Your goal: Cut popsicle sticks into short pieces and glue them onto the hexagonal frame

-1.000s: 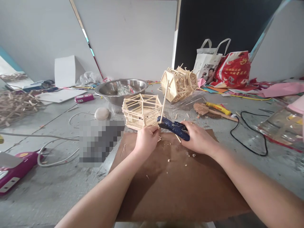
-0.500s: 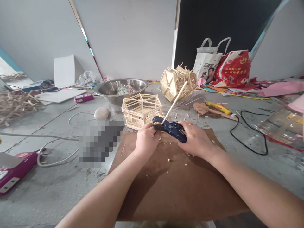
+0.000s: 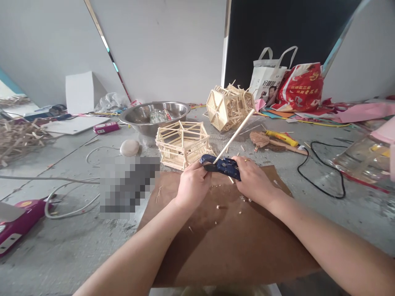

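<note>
My right hand (image 3: 254,176) is closed round the handles of a blue hand cutter (image 3: 226,167), held level above a brown board (image 3: 234,242). My left hand (image 3: 194,181) is closed at the cutter's dark jaw end, where a pale wooden stick (image 3: 234,136) leans up to the right. The stick's lower end is hidden by the jaws and my left fingers. Under the cutter shows a short bit of wood (image 3: 231,180). Just beyond my left hand stands an open six-sided stick frame (image 3: 182,146); a fuller stick lantern shape (image 3: 230,107) sits behind it.
Small wood offcuts (image 3: 218,207) lie on the board. A steel basin (image 3: 129,117) stands behind the frame. A yellow-handled tool (image 3: 280,138) and black cord (image 3: 322,195) lie right; a purple power strip (image 3: 29,220) and grey cable lie left. Bags (image 3: 300,88) rest against the wall.
The stick leans further to the right, and the cutter sits flatter in my hands. A short bit of wood now shows below the cutter. The view has shifted slightly.
</note>
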{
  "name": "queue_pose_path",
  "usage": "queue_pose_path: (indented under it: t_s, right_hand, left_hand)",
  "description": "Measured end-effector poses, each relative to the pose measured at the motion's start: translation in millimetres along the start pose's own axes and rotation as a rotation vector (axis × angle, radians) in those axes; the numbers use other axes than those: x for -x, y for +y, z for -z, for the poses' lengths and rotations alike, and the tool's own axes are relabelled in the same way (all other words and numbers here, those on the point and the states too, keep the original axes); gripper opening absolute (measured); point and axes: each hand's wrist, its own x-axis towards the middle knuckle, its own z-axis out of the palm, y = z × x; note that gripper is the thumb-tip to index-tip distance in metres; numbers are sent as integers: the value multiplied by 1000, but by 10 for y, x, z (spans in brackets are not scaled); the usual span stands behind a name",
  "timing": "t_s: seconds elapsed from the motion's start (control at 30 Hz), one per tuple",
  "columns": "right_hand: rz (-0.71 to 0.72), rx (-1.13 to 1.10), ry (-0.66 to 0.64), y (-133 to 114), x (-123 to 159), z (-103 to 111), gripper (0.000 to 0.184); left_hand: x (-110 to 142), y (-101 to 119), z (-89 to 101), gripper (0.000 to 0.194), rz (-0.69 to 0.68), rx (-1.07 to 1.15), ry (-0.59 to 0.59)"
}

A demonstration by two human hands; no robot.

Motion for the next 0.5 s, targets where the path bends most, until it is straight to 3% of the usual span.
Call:
queue_pose_path:
  t_s: [0.2,0.5]
  right_hand:
    - [-63,-20,-41,2,-31,-17,33]
    - [-148,61,-250,7,-68,49,24]
  left_hand:
    - [4,-5,-13,19,4,2,-32]
    - [8,-53,-67,22,62,-21,-137]
